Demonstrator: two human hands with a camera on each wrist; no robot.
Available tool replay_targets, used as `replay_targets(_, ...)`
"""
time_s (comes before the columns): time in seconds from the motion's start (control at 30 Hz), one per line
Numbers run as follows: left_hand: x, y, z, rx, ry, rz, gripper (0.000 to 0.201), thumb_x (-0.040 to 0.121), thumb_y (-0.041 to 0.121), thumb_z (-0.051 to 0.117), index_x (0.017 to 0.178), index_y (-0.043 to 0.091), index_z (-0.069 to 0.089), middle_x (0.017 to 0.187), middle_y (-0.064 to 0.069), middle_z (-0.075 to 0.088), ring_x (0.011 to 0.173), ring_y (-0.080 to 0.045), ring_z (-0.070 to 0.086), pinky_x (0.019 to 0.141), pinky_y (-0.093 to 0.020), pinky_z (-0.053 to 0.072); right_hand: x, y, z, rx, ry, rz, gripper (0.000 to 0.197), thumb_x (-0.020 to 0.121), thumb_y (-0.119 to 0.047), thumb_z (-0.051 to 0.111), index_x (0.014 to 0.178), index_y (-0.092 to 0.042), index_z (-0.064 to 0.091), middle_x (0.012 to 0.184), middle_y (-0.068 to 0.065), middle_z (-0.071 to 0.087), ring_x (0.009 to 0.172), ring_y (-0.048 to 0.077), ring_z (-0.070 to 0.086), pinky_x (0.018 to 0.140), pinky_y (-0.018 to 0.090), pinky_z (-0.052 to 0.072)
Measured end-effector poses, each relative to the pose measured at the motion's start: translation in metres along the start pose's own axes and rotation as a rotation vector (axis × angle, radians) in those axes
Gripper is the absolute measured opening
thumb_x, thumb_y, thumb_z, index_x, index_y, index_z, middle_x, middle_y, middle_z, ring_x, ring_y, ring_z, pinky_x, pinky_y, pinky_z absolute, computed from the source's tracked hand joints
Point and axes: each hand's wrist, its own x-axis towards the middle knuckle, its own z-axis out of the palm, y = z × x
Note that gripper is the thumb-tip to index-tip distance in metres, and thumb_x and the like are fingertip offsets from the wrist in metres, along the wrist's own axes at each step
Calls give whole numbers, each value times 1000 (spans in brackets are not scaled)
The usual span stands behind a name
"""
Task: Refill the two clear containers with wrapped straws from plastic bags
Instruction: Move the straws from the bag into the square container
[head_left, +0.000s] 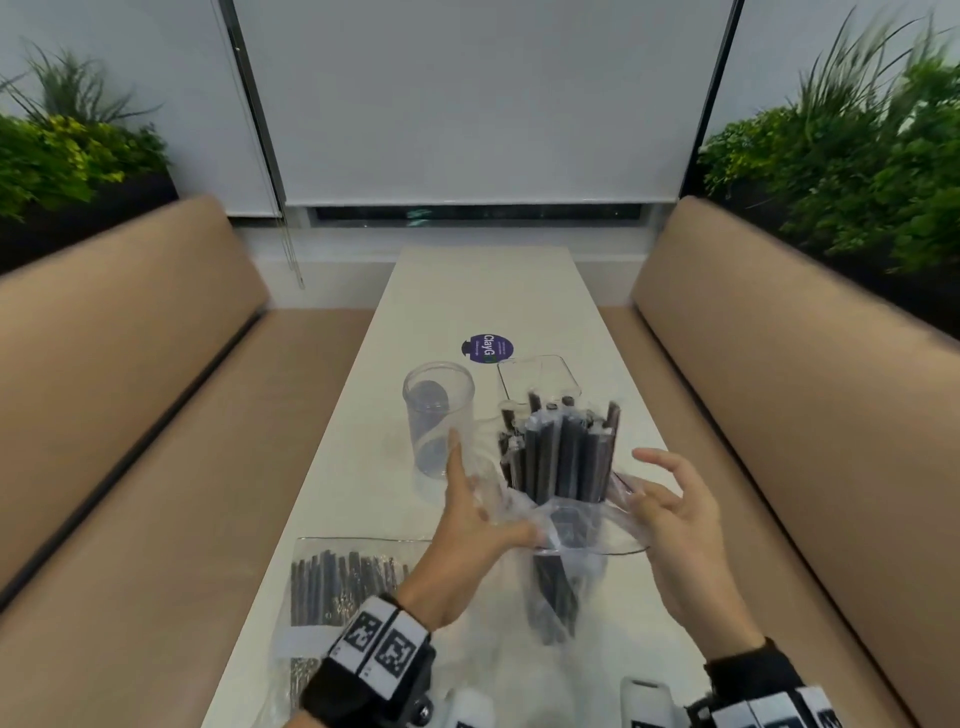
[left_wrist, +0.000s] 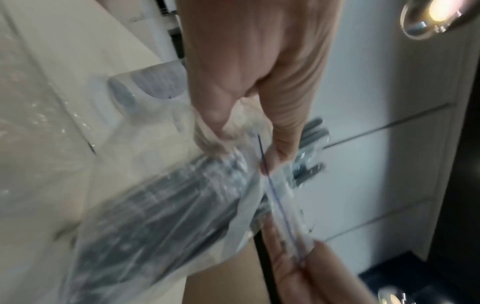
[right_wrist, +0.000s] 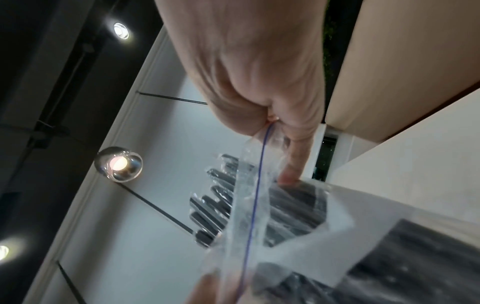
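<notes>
Both hands hold a clear zip bag (head_left: 576, 525) upright above the white table (head_left: 467, 291). My left hand (head_left: 488, 519) pinches the left side of its mouth and my right hand (head_left: 654, 504) pinches the right side, pulling it wide. Black wrapped straws (head_left: 563, 457) stick up out of the bag. The left wrist view shows my left hand (left_wrist: 246, 144) gripping the bag (left_wrist: 166, 216). In the right wrist view my right hand (right_wrist: 271, 127) pinches the blue zip strip (right_wrist: 255, 185). A round clear container (head_left: 439, 415) stands empty at the left, a square clear container (head_left: 540, 374) just behind the straws.
A second bag of black straws (head_left: 343, 582) lies flat on the table near my left wrist. A purple round sticker (head_left: 487, 348) sits behind the containers. Tan padded benches (head_left: 156, 415) run along both sides, with planters behind them.
</notes>
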Motion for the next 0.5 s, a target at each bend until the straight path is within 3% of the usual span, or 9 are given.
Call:
replay_targets(0.03, 0, -1, -6, -54, -20, -17, 127, 73, -15, 74, 146, 59, 1, 156, -4, 27, 127, -22, 52, 99, -43, 51, 3, 2, 1, -39, -2, -38, 42, 90, 21, 39, 109, -9, 62, 98, 17, 73, 94, 26, 72, 64, 19, 58)
replay_targets(0.1, 2, -3, -16, -136, -17, -31, 117, 75, -27, 60, 148, 52, 15, 133, -3, 55, 100, -18, 66, 79, -39, 60, 7, 8, 5, -170, -42, -112, 55, 85, 26, 35, 102, -13, 68, 102, 5, 75, 99, 17, 71, 73, 20, 59)
replay_targets(0.17, 4, -6, -22, -203, 16, -57, 112, 74, -34, 52, 146, 47, 27, 109, -8, 63, 78, -18, 67, 63, -32, 59, 9, 11, 11, -220, -160, -111, 68, 80, 26, 34, 111, -24, 68, 110, -13, 74, 110, 3, 65, 92, 24, 55)
replay_targets(0.2, 6, -7, -23, -241, 24, -64, 110, 72, -37, 50, 144, 45, 34, 103, -12, 62, 74, -20, 66, 62, -33, 58, 9, 10, 14, -178, -271, -91, 68, 79, 20, 38, 120, -27, 64, 119, -17, 70, 117, 0, 60, 100, 29, 51)
replay_targets(0.27, 13, -11, -25, -303, 10, -43, 110, 68, -39, 50, 140, 44, 40, 108, -17, 65, 87, -27, 69, 67, -38, 59, 11, 3, 18, -54, -523, -22, 67, 77, 6, 48, 134, -29, 54, 135, -18, 60, 126, 6, 55, 103, 36, 46)
replay_targets(0.3, 17, -12, -27, -319, 2, -33, 109, 68, -39, 50, 138, 43, 41, 111, -17, 68, 92, -28, 70, 66, -38, 60, 14, 0, 21, -39, -592, 5, 65, 80, -1, 54, 137, -31, 50, 137, -19, 57, 126, 7, 55, 101, 34, 46)
replay_targets(0.4, 23, -15, -32, -130, -17, -49, 102, 68, -28, 64, 137, 41, 34, 109, -21, 66, 94, -25, 67, 72, -34, 59, 28, 6, 32, -239, -514, -55, 55, 83, -13, 75, 128, -36, 53, 124, -29, 62, 117, -6, 57, 94, 13, 48)
replay_targets(0.43, 23, -17, -36, 2, -46, -59, 100, 68, -16, 74, 138, 41, 31, 114, -23, 60, 98, -24, 63, 78, -33, 57, 32, 11, 36, -293, -469, -64, 52, 82, -12, 76, 123, -36, 55, 118, -30, 64, 113, -7, 58, 92, 11, 48)
replay_targets(0.5, 22, -19, -49, 258, -91, -76, 95, 63, 14, 89, 134, 45, 34, 125, -9, 47, 112, -16, 52, 88, -30, 51, 36, 21, 38, -313, -414, -41, 48, 83, -6, 73, 117, -36, 59, 111, -30, 68, 106, -7, 62, 90, 9, 48)
